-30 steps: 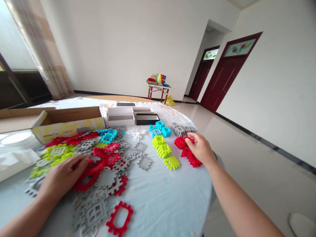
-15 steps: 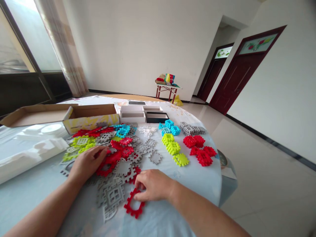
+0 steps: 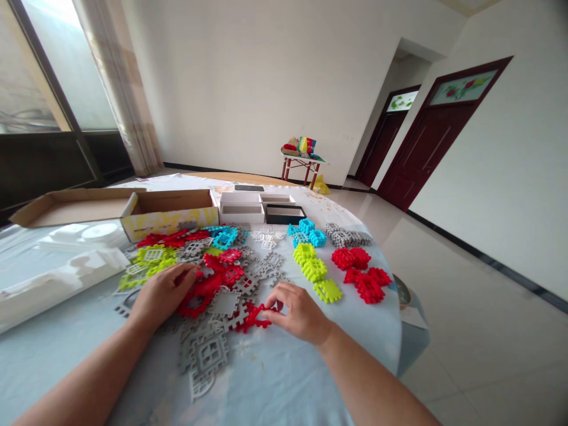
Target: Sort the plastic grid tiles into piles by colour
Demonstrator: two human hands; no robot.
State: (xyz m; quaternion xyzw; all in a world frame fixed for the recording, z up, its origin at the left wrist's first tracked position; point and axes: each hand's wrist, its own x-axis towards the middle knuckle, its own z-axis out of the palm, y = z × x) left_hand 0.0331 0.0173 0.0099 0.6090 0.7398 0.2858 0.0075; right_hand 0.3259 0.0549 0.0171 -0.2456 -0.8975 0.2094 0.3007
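Note:
My right hand [image 3: 295, 310] pinches a red interlocking building piece [image 3: 257, 316] between thumb and fingers, tilted beside the right edge of the loose pile. Over the left part of that pile lies my left hand [image 3: 164, 293], its fingers curled down at a red piece [image 3: 198, 274]; the fingertips are partly hidden. Around both hands spread more flat plastic pieces with toothed edges: red ones [image 3: 195, 305], grey ones [image 3: 224, 303], a grey window-like piece [image 3: 207, 353] and lime green ones [image 3: 153, 260]. A white arched piece [image 3: 202, 387] lies at the near end.
Sorted stacks stand to the right: lime green [image 3: 314, 267], red [image 3: 370, 287], blue [image 3: 306, 226] and grey [image 3: 346, 235]. Behind the pile are an open cardboard box [image 3: 171, 219] and small trays [image 3: 242, 214]. White foam packaging [image 3: 62, 281] lies on the left.
My right hand has moved away from me and slightly right, carrying the red piece up from the near tablecloth to the pile's edge and tilting it. The left hand has stayed at the pile.

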